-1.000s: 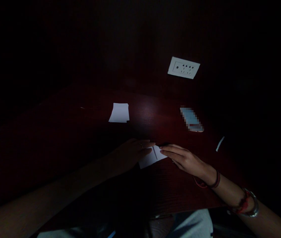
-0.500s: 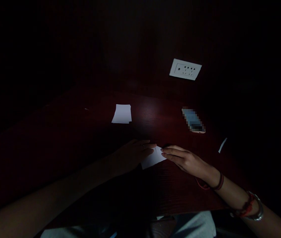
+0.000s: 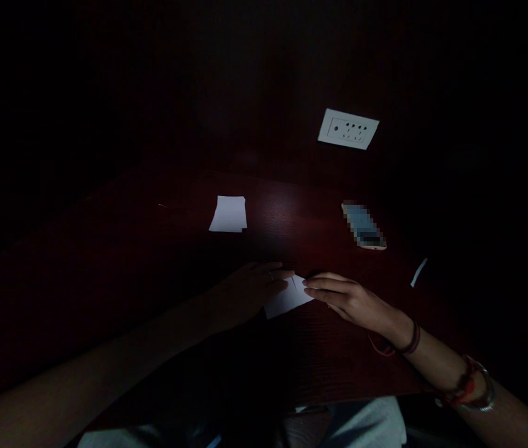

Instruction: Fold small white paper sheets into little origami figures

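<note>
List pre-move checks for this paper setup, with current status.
1. Left hand on the white paper piece: ok, fingers lie over its left part.
2. Right hand at the paper: ok, fingertips at its right end; any grip underneath, cannot tell.
3. Dark line by the left fingertips a crease: cannot tell, could be shadow.
4. Stack of white paper apart from both hands: ok, lies farther back, to the left.
5. Smartphone apart from the paper: ok, lies back right; screen pixelated.
6. Lighting: not ok, left hand is in deep shadow.
</note>
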`<state>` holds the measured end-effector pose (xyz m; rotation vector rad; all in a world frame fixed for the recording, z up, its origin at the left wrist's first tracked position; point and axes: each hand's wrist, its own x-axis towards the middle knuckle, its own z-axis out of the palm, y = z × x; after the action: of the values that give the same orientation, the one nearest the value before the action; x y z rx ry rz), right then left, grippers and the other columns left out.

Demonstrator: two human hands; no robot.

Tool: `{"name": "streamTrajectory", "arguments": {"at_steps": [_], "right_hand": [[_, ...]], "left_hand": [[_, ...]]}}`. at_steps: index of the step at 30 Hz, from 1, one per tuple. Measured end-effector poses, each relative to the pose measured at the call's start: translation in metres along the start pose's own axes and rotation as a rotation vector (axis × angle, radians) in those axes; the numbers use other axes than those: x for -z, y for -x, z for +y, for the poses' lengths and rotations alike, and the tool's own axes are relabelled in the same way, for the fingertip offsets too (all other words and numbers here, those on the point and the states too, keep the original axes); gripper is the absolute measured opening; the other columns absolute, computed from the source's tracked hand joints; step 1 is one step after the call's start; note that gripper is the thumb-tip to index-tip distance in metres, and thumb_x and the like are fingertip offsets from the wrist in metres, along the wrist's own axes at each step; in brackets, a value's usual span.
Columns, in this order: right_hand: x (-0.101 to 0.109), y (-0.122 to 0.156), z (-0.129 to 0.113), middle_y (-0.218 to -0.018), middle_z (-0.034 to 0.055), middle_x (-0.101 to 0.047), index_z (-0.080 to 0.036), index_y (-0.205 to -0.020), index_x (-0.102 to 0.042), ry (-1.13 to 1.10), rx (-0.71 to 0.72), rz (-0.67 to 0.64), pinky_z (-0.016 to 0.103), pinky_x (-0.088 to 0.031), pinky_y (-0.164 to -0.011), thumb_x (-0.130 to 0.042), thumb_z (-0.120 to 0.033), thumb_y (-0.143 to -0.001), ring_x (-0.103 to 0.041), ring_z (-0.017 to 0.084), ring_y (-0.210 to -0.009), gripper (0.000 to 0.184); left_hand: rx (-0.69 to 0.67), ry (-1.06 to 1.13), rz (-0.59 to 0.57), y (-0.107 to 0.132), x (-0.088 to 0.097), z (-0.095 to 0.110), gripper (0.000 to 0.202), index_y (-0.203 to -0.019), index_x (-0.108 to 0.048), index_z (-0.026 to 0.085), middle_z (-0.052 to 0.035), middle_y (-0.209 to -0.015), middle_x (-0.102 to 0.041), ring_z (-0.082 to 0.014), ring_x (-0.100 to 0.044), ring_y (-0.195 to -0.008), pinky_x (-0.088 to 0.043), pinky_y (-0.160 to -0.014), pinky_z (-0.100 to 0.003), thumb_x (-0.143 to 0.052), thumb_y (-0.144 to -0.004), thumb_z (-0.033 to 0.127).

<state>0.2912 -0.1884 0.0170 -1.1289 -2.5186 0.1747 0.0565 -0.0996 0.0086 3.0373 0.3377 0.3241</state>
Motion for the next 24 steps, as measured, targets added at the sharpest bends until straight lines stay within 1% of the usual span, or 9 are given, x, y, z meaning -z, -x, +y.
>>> {"name": "streamTrajectory", "arguments": {"at_steps": [4, 9, 15, 18, 21, 24], "right_hand": [[0.000, -0.001, 0.001, -0.109, 0.0071, -0.057, -0.016, -0.112, -0.053, -0.019, 0.008, 0.012, 0.032, -0.045, -0.091, -0.039, -0.015, -0.085, -0.047, 0.016, -0.107, 0.030], [0.000, -0.001, 0.002, -0.108, 0.0071, -0.057, -0.017, -0.113, -0.053, -0.047, 0.008, 0.010, 0.032, -0.046, -0.090, -0.039, -0.013, -0.085, -0.048, 0.016, -0.106, 0.031], [0.000, 0.000, 0.002, -0.108, 0.0077, -0.056, -0.016, -0.112, -0.053, -0.049, 0.012, -0.001, 0.033, -0.045, -0.090, -0.039, -0.013, -0.085, -0.047, 0.016, -0.107, 0.030], [0.000, -0.001, 0.002, -0.109, 0.0079, -0.056, -0.015, -0.111, -0.053, -0.052, 0.018, -0.007, 0.033, -0.045, -0.090, -0.039, -0.012, -0.085, -0.047, 0.016, -0.107, 0.030], [0.000, -0.002, 0.002, -0.109, 0.0078, -0.056, -0.016, -0.111, -0.054, -0.063, 0.013, -0.012, 0.034, -0.045, -0.089, -0.038, -0.013, -0.085, -0.047, 0.017, -0.106, 0.030], [-0.002, -0.002, 0.002, -0.109, 0.0080, -0.055, -0.015, -0.108, -0.055, -0.082, 0.003, -0.017, 0.034, -0.044, -0.090, -0.039, -0.013, -0.085, -0.047, 0.017, -0.105, 0.028]], "left_hand": [[0.000, 0.007, 0.021, 0.000, -0.002, -0.002, 0.031, -0.116, -0.044, 0.020, -0.0032, -0.129, -0.040, -0.0182, -0.027, -0.123, -0.028, -0.094, -0.037, -0.036, -0.087, 0.013], [-0.020, -0.001, 0.060, 0.000, -0.005, -0.003, 0.030, -0.115, -0.045, 0.020, -0.0031, -0.127, -0.043, -0.0198, -0.029, -0.122, -0.029, -0.093, -0.037, -0.038, -0.087, 0.014], [-0.016, -0.013, 0.050, -0.003, 0.001, 0.000, 0.026, -0.110, -0.048, 0.019, -0.0021, -0.129, -0.040, -0.0195, -0.031, -0.121, -0.030, -0.093, -0.036, -0.038, -0.087, 0.014], [-0.025, -0.017, 0.043, -0.005, 0.002, 0.002, 0.024, -0.108, -0.049, 0.017, -0.0030, -0.126, -0.045, -0.0201, -0.034, -0.119, -0.030, -0.093, -0.035, -0.040, -0.086, 0.014], [-0.008, -0.032, 0.038, -0.008, -0.001, 0.006, 0.024, -0.107, -0.049, 0.015, -0.0052, -0.123, -0.047, -0.0212, -0.035, -0.118, -0.029, -0.093, -0.035, -0.042, -0.084, 0.014], [0.043, -0.033, 0.038, -0.010, -0.005, 0.011, 0.028, -0.112, -0.045, 0.015, -0.0058, -0.121, -0.048, -0.0197, -0.038, -0.114, -0.028, -0.091, -0.033, -0.039, -0.085, 0.014]]}}
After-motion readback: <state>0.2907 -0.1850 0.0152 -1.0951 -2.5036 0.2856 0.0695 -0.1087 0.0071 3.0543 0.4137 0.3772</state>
